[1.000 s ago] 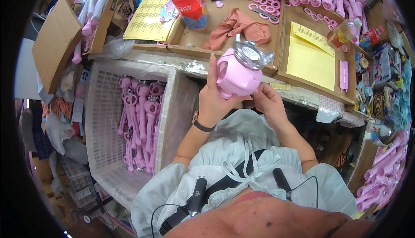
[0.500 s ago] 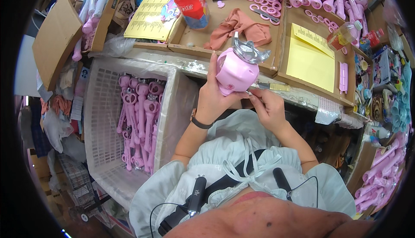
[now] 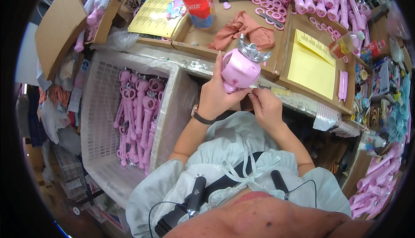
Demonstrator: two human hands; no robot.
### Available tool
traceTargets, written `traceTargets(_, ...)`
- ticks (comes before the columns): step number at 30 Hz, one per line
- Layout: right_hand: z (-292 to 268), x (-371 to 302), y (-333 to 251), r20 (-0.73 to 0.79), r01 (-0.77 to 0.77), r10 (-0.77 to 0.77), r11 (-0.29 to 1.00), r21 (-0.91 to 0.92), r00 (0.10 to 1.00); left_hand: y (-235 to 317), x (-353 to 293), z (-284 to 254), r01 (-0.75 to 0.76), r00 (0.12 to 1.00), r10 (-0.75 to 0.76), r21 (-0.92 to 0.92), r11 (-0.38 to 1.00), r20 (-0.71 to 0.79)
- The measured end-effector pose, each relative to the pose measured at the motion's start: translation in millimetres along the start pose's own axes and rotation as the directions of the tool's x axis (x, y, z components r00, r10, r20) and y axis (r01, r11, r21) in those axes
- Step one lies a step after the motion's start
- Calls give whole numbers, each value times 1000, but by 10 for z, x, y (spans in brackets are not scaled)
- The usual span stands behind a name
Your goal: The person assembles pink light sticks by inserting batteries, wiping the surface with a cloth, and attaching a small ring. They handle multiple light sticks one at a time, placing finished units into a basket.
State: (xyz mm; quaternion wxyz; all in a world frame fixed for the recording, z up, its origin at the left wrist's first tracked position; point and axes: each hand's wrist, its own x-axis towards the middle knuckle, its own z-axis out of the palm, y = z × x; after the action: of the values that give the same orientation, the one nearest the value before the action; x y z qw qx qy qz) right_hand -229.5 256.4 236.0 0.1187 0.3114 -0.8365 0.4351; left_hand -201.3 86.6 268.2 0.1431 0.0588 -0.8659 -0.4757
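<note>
My left hand [image 3: 217, 90] is closed round a pink plastic toy wand [image 3: 240, 68] with a rounded, hollow head. A silver crown [image 3: 253, 50] sits on top of the head, which tilts to the right. Below the head, the wand's lower part is hidden by my fingers. Just right of it, my right hand [image 3: 266, 105] is closed in a pinch, its fingertips close to my left fingertips. A thin pale bit shows at the pinch, too small to name.
Many similar pink wands [image 3: 140, 108] stand in a white plastic basket [image 3: 103, 121] on the left. Cardboard trays on the bench hold pink rings [image 3: 270, 6], an orange cloth [image 3: 242, 29], a red-labelled bottle [image 3: 198, 3] and yellow paper [image 3: 311, 69]. More pink parts [image 3: 376, 182] lie at right.
The whole view has shifted slightly. Both hands keep their hold, and the pink toy wand is turned a little, its crown leaning further right.
</note>
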Motion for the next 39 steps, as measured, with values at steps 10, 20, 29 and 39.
traceTargets(10,-78,-12,89,605,-736,423,324,594,674,5,-49,5,-107,993,112,169,980,-23)
traceTargets(20,-18,-92,415,910,-638,-314,-767,-75,271,-29,-40,-128,-412,911,401,179,894,94)
traceTargets(29,-7,-99,29,333,-357,212,809,468,919,-31,-40,-43,-191,979,196,78,978,-54)
traceTargets(39,-98,-22,89,903,-859,166,-282,428,395,-70,-36,-110,-377,925,379,62,924,-29)
